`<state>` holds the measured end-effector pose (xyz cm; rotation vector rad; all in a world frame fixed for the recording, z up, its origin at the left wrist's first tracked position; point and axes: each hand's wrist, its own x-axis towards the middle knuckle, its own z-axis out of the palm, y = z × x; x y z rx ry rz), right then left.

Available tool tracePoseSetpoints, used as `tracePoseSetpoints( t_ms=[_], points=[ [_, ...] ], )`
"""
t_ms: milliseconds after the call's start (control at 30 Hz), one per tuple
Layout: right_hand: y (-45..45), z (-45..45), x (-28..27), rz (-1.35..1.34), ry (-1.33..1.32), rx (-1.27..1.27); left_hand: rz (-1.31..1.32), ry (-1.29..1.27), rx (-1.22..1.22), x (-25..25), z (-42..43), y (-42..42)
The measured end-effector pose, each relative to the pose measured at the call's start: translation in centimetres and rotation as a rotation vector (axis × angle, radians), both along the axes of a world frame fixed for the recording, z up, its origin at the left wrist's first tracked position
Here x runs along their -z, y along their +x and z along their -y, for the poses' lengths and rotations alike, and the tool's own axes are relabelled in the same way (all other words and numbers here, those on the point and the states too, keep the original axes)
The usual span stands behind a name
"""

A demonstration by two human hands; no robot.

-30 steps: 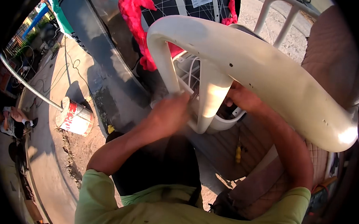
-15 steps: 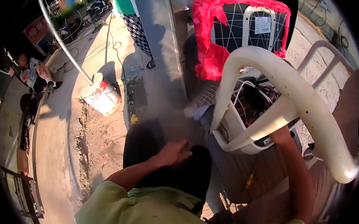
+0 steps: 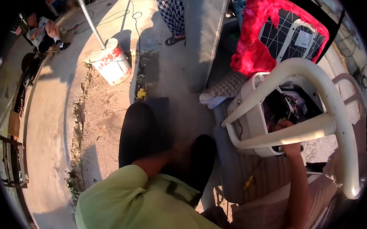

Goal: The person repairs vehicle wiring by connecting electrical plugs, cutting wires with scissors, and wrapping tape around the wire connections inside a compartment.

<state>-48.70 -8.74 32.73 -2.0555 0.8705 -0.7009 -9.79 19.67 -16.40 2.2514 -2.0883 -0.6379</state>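
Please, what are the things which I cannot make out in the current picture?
All in the head view:
- Left hand: blurred; cannot tell if it holds something.
- Right hand: partly behind the white frame; its grip is hidden.
- Writing on the white label: too small to read.
- Standing person: upper body cut off by the top edge.

There were two bare hands, one left hand (image 3: pixel 181 150) (a blurry one) and one right hand (image 3: pixel 287 126). There was one big pale frame (image 3: pixel 348 142) and one white tub (image 3: pixel 250 123). I counted one fluffy red cover (image 3: pixel 252 48), one white label (image 3: pixel 303 38), one bucket (image 3: pixel 111 64) and one long pole (image 3: pixel 89 18). Two yellow things showed, a yellow handle (image 3: pixel 249 182) and a yellow lump (image 3: pixel 142 93). Two other people were there, one sitting person (image 3: pixel 43 32) and one standing person (image 3: pixel 170 11)
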Motion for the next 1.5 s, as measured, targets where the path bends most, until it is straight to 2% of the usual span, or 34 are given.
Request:
tracePoseSetpoints(
  t_ms=[100,233,267,300,400,467,533,600,633,667,700,733,767,800,867,900,967,1000,1133,1267,1333,1367,1500],
  points=[
    [-1.1,1.1,1.0,-0.304,-0.423,0.003,0.017,-0.118,-0.046,-1.9,-1.2,-0.8],
    [0.7,-0.5,-0.9,-0.266,-0.368,0.042,0.153,-0.406,-0.136,-2.1,-2.7,-0.4],
    [1.0,-0.8,-1.2,-0.239,-0.348,0.044,0.152,-0.4,-0.161,-2.1,-2.8,-0.5],
    [1.3,-1.0,-1.5,-0.229,-0.343,0.049,0.068,-0.183,-0.182,-3.9,-2.2,-0.4],
    [1.4,-1.1,-1.3,-0.245,-0.381,0.092,-0.089,0.095,-0.381,-14.7,3.7,-1.5],
    [0.3,-0.4,0.1,-0.272,-0.394,0.157,-0.14,-0.036,-0.307,-20.5,7.3,-1.6],
    [0.8,-0.1,0.1,-0.293,-0.312,0.227,-0.352,-0.421,-0.168,-28.5,10.6,-3.2],
    [2.0,-1.2,-2.0,-0.385,-0.298,0.271,-0.66,-0.483,-0.054,-41.9,12.9,-6.6],
    [2.5,-1.8,-3.4,-0.468,-0.34,0.278,-0.709,-0.591,0.083,-46.0,13.9,-7.8],
    [1.8,-1.3,-2.4,-0.449,-0.406,0.266,-0.758,-0.698,0.221,-49.1,14.9,-8.7],
    [1.1,-0.8,-1.4,-0.431,-0.474,0.256,-0.758,-0.693,0.294,-51.7,15.9,-9.3],
    [2.6,-1.9,-4.1,-0.403,-0.249,0.309,-0.757,-0.685,0.37,-53.6,16.9,-9.9],
    [4.1,-3.1,-6.9,-0.373,-0.038,0.382,-0.823,-0.722,0.395,-54.4,18.0,-10.9],
    [4.1,-3.0,-6.1,-0.312,-0.038,0.431,-0.745,-0.69,0.418,-55.7,18.7,-11.6],
    [3.8,-2.9,-3.7,-0.159,-0.141,0.51,-0.61,-0.757,0.633,-56.0,20.5,-12.3],
    [3.6,-3.0,-3.4,-0.167,-0.19,0.49,-0.55,-0.795,0.722,-55.8,21.3,-12.6],
    [2.9,-3.2,-4.2,-0.322,-0.294,0.368,-0.229,-0.678,0.75,-55.4,22.0,-12.2],
    [2.8,-3.2,-4.9,-0.338,-0.218,0.356,-0.2,-0.507,0.694,-55.2,22.3,-12.2],
    [2.7,-4.0,-7.4,-0.322,0.106,0.404,-0.376,-0.538,0.691,-56.7,23.0,-13.7],
    [2.8,-4.1,-8.0,-0.335,0.112,0.388,-0.309,-0.446,0.656,-58.7,22.4,-14.8],
    [2.9,-3.8,-7.5,-0.351,0.1,0.376,-0.333,-0.458,0.668,-57.8,22.9,-14.4],
    [3.0,-3.0,-6.0,-0.356,0.077,0.372,-0.23,-0.516,0.688,-56.1,23.9,-13.7],
    [3.0,-2.0,-4.4,-0.305,0.093,0.356,-0.154,-0.462,0.621,-55.5,24.4,-14.0]
  ],
)
